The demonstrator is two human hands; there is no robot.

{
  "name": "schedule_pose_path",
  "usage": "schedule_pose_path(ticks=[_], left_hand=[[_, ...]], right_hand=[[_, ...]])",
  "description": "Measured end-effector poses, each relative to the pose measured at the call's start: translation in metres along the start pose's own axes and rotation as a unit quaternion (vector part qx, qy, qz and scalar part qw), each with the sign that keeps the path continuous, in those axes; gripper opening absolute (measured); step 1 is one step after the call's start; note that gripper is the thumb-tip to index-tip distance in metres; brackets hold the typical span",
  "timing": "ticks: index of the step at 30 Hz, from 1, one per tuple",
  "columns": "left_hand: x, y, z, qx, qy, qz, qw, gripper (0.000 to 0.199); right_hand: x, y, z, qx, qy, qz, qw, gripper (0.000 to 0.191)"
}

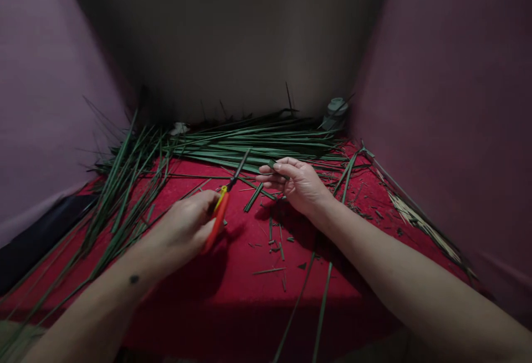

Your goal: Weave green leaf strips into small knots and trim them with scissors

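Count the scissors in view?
1. The scissors, orange handles, are in the left hand, blades pointing toward the right hand. More could lie hidden under the leaf strips.

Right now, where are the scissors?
In the head view, the scissors are left of centre in the left hand, blades pointing toward the right hand above the red cloth.

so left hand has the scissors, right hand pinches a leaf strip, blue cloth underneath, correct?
Not quite: the cloth is red, not blue, as the head view shows. The rest stands: the left hand holds the scissors and the right hand pinches a leaf strip.
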State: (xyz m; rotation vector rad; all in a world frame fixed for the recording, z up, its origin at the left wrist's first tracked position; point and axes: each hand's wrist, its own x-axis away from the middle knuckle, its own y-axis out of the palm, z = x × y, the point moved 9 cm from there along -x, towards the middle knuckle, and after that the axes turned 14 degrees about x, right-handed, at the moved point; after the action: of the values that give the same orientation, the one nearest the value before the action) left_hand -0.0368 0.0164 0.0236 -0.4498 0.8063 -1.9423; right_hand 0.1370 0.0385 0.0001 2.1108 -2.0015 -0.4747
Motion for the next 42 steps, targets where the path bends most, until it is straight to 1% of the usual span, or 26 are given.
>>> schedule_pose_path(ticks=[3,6,11,15,23,30,34,38,42], left_hand=[[-0.002,0.019,0.011,-0.095,0.026,-0.036,0.994,0.013],[-0.005,0.028,0.015,-0.161,0.025,-0.053,0.985,0.013],[-0.006,0.036,0.020,-0.202,0.018,-0.085,0.975,0.014],[-0.007,0.039,0.022,-0.230,0.013,-0.085,0.969,0.016],[-0.009,0.040,0.018,-0.268,0.018,-0.069,0.961,0.017],[-0.008,0.040,0.021,-0.266,0.000,-0.082,0.961,0.015],[-0.007,0.040,0.022,-0.273,-0.003,-0.083,0.958,0.013],[-0.005,0.041,0.023,-0.273,0.008,-0.084,0.958,0.013],[-0.007,0.041,0.022,-0.253,0.019,-0.079,0.964,0.016]], right_hand=[[0.000,0.003,-0.004,-0.028,-0.014,-0.005,0.999,0.012],[0.000,0.004,-0.005,-0.039,-0.017,-0.005,0.999,0.013],[0.002,0.009,-0.004,-0.035,-0.006,-0.018,0.999,0.014],[0.004,0.012,-0.003,-0.042,0.002,-0.022,0.999,0.013],[0.004,0.013,-0.001,-0.030,0.002,-0.019,0.999,0.012],[0.005,0.011,0.001,-0.038,0.008,-0.002,0.999,0.011],[0.005,0.012,0.001,-0.036,0.008,-0.005,0.999,0.009],[0.005,0.012,0.000,-0.035,0.005,-0.008,0.999,0.010],[0.004,0.009,0.004,-0.040,0.009,-0.004,0.999,0.011]])
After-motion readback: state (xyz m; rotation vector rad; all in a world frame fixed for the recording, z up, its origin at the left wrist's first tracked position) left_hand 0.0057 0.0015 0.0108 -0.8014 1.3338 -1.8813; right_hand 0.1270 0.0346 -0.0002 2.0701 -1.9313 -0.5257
